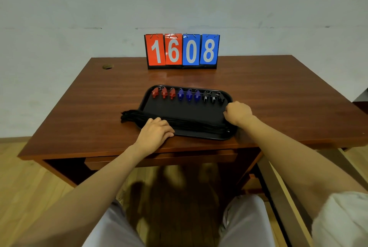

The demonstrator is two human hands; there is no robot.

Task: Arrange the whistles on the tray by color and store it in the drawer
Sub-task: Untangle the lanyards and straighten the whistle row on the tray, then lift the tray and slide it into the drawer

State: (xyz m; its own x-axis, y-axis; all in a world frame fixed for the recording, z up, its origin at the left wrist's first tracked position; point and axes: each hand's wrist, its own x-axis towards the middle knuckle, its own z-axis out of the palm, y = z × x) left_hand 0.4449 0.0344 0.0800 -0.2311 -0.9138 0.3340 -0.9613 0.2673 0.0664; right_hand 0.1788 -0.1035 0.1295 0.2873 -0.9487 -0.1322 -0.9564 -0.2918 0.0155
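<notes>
A black tray point(185, 110) lies on the wooden desk. Along its far side stand three red whistles point(163, 93), three blue whistles point(188, 95) and three black whistles point(213, 97), grouped by color from left to right. A bundle of black cords point(131, 117) runs along the tray's near edge and spills over its left end. My left hand point(156, 133) rests on the cords at the tray's near left corner. My right hand point(238, 112) is curled over the tray's right rim. A shut drawer point(159, 159) sits under the desktop.
A flip scoreboard point(182, 50) showing 1608 stands at the back of the desk point(89, 107). A cable hole point(107, 66) is at the far left. My knees are below the desk front. A wooden frame point(282, 197) stands at the right.
</notes>
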